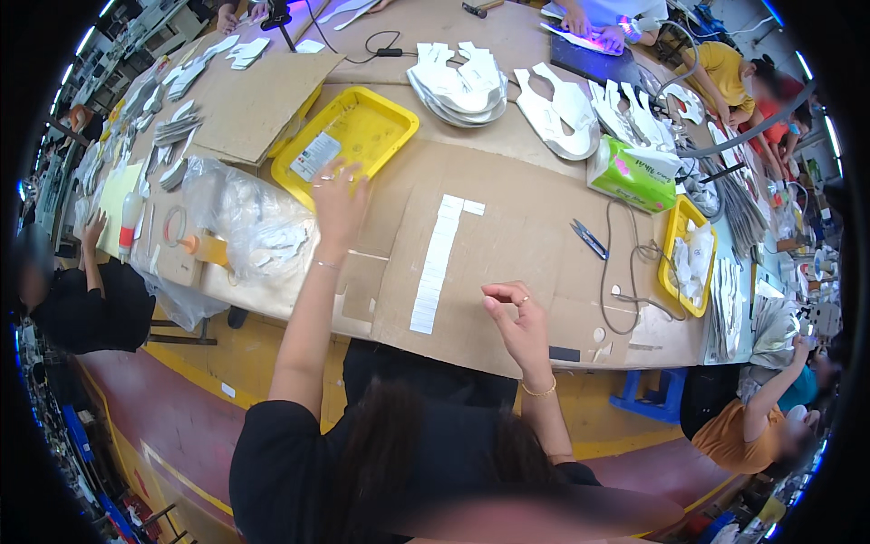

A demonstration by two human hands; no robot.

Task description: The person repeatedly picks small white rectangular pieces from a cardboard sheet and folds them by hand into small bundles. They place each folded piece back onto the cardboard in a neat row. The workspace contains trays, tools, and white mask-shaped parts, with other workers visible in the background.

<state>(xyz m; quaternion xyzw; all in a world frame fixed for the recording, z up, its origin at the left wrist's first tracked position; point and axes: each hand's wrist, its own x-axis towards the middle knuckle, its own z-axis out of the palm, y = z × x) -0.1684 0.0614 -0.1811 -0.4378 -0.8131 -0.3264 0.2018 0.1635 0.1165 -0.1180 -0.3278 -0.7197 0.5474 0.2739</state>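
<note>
My left hand (340, 204) reaches over the near rim of a yellow plastic tray (396, 102), its fingers apart and slightly blurred. Close to those fingertips, a white printed label (315, 156) lies in the tray. My right hand (518, 325) hovers above a cardboard sheet (507, 236) with its thumb and fingers drawn together; whether anything small is between them I cannot make out. Left of it, a long column of white strips (437, 267) is laid on the cardboard. One short white strip (474, 208) juts out to the right at the column's top.
Stacked white cut pieces (458, 86) stand at the far side. Thread snips (589, 239), a grey cord (609, 290), a green tissue pack (633, 174) and a smaller yellow tray (678, 258) lie to the right. A plastic bag (240, 213) and orange bottle (207, 248) are left. Other people work around the table.
</note>
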